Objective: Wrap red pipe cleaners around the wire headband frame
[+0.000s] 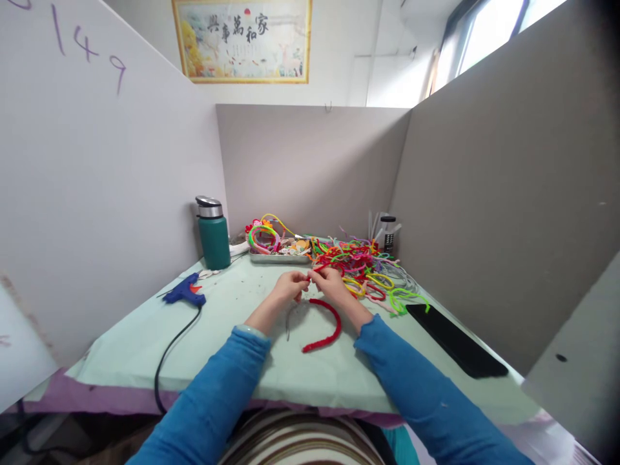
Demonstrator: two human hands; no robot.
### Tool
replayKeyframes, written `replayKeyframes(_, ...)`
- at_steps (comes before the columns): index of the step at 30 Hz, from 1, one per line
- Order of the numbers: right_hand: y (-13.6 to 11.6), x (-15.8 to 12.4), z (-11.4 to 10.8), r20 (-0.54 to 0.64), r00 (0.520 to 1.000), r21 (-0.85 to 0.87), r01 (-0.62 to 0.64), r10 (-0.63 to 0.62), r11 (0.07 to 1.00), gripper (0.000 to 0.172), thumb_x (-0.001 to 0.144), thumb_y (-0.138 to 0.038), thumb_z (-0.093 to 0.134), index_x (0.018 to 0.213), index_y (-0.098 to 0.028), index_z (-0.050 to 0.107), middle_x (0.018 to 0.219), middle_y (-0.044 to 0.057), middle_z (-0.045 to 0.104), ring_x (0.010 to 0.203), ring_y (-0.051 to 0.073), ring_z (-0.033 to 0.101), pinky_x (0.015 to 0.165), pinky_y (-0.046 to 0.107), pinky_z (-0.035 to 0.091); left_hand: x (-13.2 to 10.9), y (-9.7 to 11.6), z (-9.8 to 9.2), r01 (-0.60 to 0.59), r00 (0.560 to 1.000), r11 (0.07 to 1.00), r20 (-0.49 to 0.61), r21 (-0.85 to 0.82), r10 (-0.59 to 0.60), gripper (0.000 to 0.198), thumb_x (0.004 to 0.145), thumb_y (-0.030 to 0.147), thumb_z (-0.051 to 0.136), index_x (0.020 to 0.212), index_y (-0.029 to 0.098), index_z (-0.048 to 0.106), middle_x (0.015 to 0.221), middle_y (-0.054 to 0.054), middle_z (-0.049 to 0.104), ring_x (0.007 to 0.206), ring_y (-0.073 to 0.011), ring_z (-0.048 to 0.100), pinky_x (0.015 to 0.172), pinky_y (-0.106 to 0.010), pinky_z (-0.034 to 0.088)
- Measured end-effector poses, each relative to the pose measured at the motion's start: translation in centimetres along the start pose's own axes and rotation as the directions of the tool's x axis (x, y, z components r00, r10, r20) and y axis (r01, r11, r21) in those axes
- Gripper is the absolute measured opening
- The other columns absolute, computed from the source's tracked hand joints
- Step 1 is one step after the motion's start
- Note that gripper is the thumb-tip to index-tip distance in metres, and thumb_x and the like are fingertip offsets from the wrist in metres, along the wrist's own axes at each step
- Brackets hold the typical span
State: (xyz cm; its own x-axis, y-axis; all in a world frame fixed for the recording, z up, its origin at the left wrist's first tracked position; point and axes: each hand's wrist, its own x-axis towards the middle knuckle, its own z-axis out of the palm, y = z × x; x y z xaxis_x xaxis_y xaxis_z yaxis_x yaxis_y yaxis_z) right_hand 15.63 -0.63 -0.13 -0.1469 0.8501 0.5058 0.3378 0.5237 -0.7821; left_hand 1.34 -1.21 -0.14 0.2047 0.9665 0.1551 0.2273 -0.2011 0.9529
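Note:
My left hand (290,285) and my right hand (327,283) meet over the middle of the table, fingertips pinched together. Between them is a thin red pipe cleaner (320,267), partly hidden by the fingers. Just below my hands, a thick red fuzzy curved band (338,323) lies on the table, bent into an open arc. A thin grey strand (287,326) rests to its left, near my left wrist. Behind my right hand spreads a tangled heap of coloured pipe cleaners (346,255), mostly red, with pink, yellow and green ones.
A blue glue gun (186,290) with a black cord lies left, near a green bottle (214,244). At the back stands a metal tray (278,259) holding fuzzy rings and small pieces. A black flat object (453,339) lies right; a black-lidded jar (388,236) stands behind. Partitions enclose three sides.

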Motion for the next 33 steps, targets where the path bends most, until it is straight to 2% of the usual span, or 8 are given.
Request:
replayKeyframes(6,0.4,0.1,-0.1,-0.042,0.999,-0.002,-0.006,0.006,1.0,0.034,0.077,-0.043,0.049,0.06,-0.015,0.056,0.05,-0.001,0.05,0.05,0.011,0.045,0.049,0.022,0.033,0.1,-0.6,-0.1,-0.017,1.0,0.99,-0.001,0.142,0.017,0.017,0.075,0.029,0.054,0.068,0.014,0.054,0.052,0.003,0.051,0.035,-0.0058,0.042,0.038,-0.02,0.031)
replayKeyframes(9,1.2,0.4,-0.1,-0.115,0.993,-0.038,-0.045,0.04,0.998,0.037,0.077,-0.046,0.049,0.057,-0.016,0.053,0.049,-0.002,0.048,0.049,0.011,0.043,0.047,0.022,0.031,-0.2,-0.5,0.0,-0.104,0.991,0.984,0.102,0.144,0.09,0.018,0.075,0.03,0.054,0.066,0.016,0.05,0.046,0.006,0.046,0.036,-0.006,0.041,0.039,-0.019,0.031)
replayKeyframes(11,1.7,0.5,-0.2,-0.13,0.99,-0.046,-0.053,0.047,0.998,0.039,0.077,-0.048,0.049,0.053,-0.016,0.048,0.048,-0.002,0.045,0.048,0.01,0.041,0.046,0.022,0.029,-0.5,-0.1,0.0,-0.163,0.958,0.985,0.245,0.05,0.146,0.017,0.075,0.03,0.053,0.066,0.016,0.048,0.048,0.006,0.046,0.039,-0.0063,0.043,0.042,-0.019,0.035)
replayKeyframes(13,1.8,0.6,-0.3,-0.111,0.993,-0.055,-0.047,0.041,0.997,0.04,0.076,-0.048,0.049,0.052,-0.017,0.046,0.048,-0.003,0.044,0.049,0.01,0.039,0.046,0.021,0.028,-0.8,0.3,0.0,-0.15,0.943,0.989,0.301,0.01,0.14,0.016,0.074,0.029,0.054,0.066,0.017,0.047,0.048,0.006,0.045,0.039,-0.0064,0.043,0.043,-0.019,0.036)
replayKeyframes(18,1.1,0.1,-0.4,-0.084,0.996,-0.059,-0.008,0.003,0.998,0.039,0.077,-0.048,0.048,0.055,-0.016,0.051,0.051,-0.002,0.047,0.051,0.01,0.04,0.048,0.021,0.03,-1.1,1.0,-0.1,0.027,0.984,1.0,0.176,0.014,-0.029,0.015,0.071,0.028,0.059,0.072,0.014,0.054,0.054,0.002,0.054,0.037,-0.0062,0.043,0.041,-0.02,0.035)
replayKeyframes(23,0.3,-0.2,0.1,-0.014,1.0,0.015,0.006,-0.005,1.0,0.036,0.076,-0.046,0.05,0.06,-0.015,0.056,0.054,-0.001,0.049,0.052,0.01,0.042,0.047,0.021,0.03,-0.9,1.0,-0.3,0.048,0.987,0.996,0.153,-0.07,-0.037,0.018,0.072,0.03,0.058,0.073,0.012,0.057,0.068,-0.003,0.063,0.035,-0.0044,0.04,0.038,-0.021,0.033)
replayKeyframes(30,1.4,0.7,-1.2,-0.189,0.96,0.357,-0.127,0.204,0.926,0.036,0.074,-0.05,0.053,0.059,-0.018,0.047,0.047,-0.005,0.039,0.039,0.007,0.031,0.037,0.02,0.022,-1.1,1.0,-0.4,0.055,0.958,0.995,0.284,-0.08,-0.03,0.02,0.07,0.028,0.062,0.079,0.01,0.063,0.052,0.002,0.055,0.034,-0.0033,0.033,0.04,-0.02,0.031)
replayKeyframes(33,2.1,1.0,-2.3,-0.129,0.947,0.494,-0.196,0.295,0.847,0.037,0.068,-0.052,0.06,0.063,-0.017,0.048,0.051,-0.004,0.045,0.039,0.006,0.033,0.035,0.019,0.021,-1.4,1.2,-0.3,0.093,0.957,0.994,0.281,-0.05,-0.075,0.019,0.069,0.028,0.063,0.073,0.01,0.062,0.05,0.001,0.055,0.033,-0.003,0.031,0.039,-0.02,0.029)
